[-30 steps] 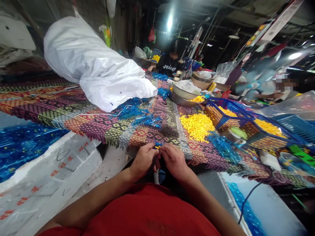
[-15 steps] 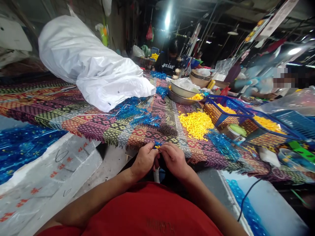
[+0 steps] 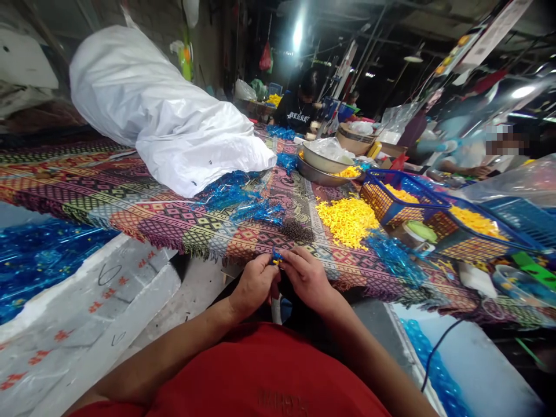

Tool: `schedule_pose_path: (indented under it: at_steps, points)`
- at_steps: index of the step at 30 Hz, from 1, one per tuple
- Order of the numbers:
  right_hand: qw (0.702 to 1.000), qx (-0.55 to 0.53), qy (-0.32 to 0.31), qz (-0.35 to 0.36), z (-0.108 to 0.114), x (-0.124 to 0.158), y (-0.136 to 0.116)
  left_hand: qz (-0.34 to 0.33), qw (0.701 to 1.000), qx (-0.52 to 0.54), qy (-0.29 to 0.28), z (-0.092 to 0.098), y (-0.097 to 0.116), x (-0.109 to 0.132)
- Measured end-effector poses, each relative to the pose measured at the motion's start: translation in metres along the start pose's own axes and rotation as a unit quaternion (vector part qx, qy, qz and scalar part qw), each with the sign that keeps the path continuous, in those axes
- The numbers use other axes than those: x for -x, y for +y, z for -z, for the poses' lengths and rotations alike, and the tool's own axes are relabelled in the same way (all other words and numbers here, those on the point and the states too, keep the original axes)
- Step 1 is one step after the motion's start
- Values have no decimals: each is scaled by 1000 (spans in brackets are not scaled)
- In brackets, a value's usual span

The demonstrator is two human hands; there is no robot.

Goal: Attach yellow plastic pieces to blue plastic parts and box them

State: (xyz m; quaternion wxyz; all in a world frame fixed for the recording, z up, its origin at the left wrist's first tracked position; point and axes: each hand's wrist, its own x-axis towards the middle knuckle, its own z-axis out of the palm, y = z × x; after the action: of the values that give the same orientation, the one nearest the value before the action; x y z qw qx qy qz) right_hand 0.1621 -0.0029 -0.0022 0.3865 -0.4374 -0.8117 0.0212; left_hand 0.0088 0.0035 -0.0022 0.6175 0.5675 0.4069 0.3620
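Note:
Close together at the table's front edge, my two hands meet around a small blue and yellow plastic piece [image 3: 277, 259]. My left hand [image 3: 253, 286] is closed, its thumb and forefinger pinching the piece from the left. From the right, my right hand [image 3: 307, 279] pinches at the same piece with its fingertips; the exact grip is partly hidden by the fingers. Just beyond lies a small heap of dark brown bits [image 3: 297, 230]. Right of that is a loose pile of small yellow plastic parts [image 3: 347, 220]. Clear blue plastic pieces [image 3: 260, 212] lie past the brown bits.
A patterned cloth [image 3: 174, 223] covers the table. On it are a big white sack [image 3: 174, 116], metal bowls [image 3: 321, 159], and blue-rimmed baskets [image 3: 399, 217] of yellow parts. Foam boxes [image 3: 143, 295] flank me below. A person in black [image 3: 297, 113] sits across the table.
My right fingers have shifted slightly around the small piece, and more of its blue part shows. Both hands stay in nearly the same place.

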Motion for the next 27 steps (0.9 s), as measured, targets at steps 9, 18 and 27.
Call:
schedule_pose_path:
  at_steps: [9,18,27]
  points:
    - [999,34,0,37,-3,8,1,2,999,33,-20,-1,-3,-1]
    - [997,45,-21,57,-2,5,-1,-5,999,36,-28,1,-2,-1]
    - [996,64,-43,35,-2,0,-1,-16,1000,-7,8,2,-6,-3]
